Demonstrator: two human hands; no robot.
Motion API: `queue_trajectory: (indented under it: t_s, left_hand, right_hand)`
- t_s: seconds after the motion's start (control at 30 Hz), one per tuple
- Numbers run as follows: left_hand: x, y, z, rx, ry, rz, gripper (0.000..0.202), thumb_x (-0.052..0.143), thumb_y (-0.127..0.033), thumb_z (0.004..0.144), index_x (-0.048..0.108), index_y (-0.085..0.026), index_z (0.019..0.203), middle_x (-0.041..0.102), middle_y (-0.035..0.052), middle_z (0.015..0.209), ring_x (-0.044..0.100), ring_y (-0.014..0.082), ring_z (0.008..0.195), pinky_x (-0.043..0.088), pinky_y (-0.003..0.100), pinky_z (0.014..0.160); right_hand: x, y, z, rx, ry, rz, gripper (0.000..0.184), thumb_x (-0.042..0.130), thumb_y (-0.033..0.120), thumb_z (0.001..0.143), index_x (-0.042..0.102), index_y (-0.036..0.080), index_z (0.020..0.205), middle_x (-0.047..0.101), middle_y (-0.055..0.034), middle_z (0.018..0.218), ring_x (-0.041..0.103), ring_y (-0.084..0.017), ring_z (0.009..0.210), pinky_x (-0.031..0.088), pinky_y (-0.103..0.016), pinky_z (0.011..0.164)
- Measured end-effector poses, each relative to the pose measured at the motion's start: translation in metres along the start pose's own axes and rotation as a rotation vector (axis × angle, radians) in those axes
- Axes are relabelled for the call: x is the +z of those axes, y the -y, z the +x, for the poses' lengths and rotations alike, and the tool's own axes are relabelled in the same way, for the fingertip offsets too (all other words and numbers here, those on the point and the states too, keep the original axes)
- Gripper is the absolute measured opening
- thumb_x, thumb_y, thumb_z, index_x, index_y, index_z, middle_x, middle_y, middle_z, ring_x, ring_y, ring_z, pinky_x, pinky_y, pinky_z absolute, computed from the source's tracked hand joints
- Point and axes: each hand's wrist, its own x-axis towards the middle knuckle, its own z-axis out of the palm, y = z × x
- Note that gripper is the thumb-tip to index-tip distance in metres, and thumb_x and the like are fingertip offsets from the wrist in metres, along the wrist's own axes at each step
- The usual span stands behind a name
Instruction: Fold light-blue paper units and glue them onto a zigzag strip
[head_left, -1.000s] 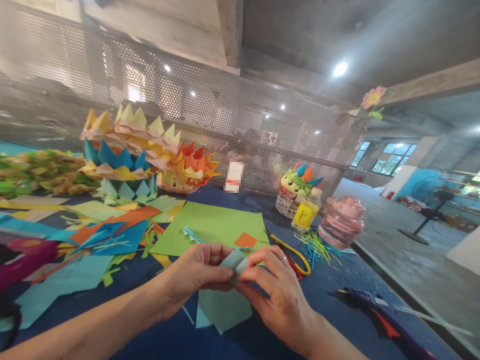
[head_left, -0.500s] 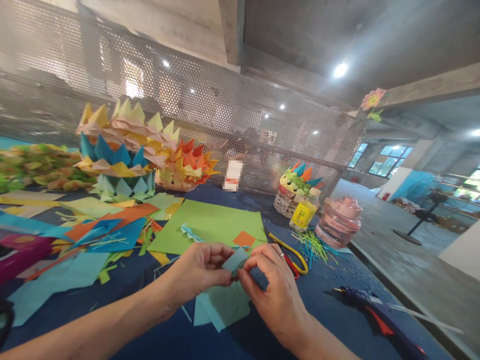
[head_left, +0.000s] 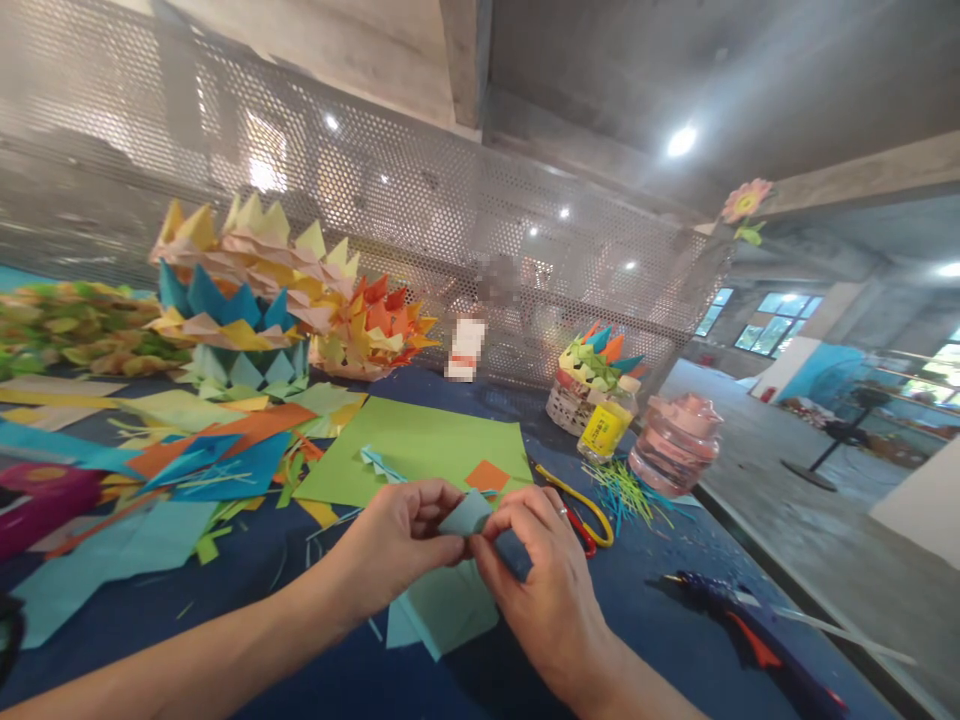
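Right now both hands meet over the near edge of the desk (head_left: 660,600), pinching one small folded piece of blue paper (head_left: 466,517) between them. The left hand (head_left: 401,535) has its grip clenched on the paper's left side, thumb and fingertips pressed together; the right hand (head_left: 544,575) is grasping the right side, fingers curled over the fold. Just below the grip, a light blue sheet (head_left: 442,615) lies flat on the desk. Just beyond the grip lies a green sheet (head_left: 420,445) with a small orange square (head_left: 487,475) on it. To the right of the grip lie yellow-handled scissors (head_left: 581,505), then a yellow-labelled bottle (head_left: 606,428) and a pink jar (head_left: 675,445) farther off.
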Motion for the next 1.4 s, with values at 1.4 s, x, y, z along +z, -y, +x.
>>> queue_trajectory:
  t_s: [1.4]
  left_hand:
    - [-0.0082,-0.0066,-0.0010,-0.161,-0.032,-0.226,0.019,0.068,-0.031,0.071,0.060,-0.014,0.071,0.063,0.0012,0.069,0.056,0.0116,0.067,0.042,0.023,0.068]
  right_hand:
    - [0.0004,-0.0034,-0.0036,0.132,0.133,0.421,0.033,0.051,0.016,0.087,0.041,0.021,0.117,0.068,-0.0049,0.093,0.065,-0.019,0.092,0.050,-0.031,0.084]
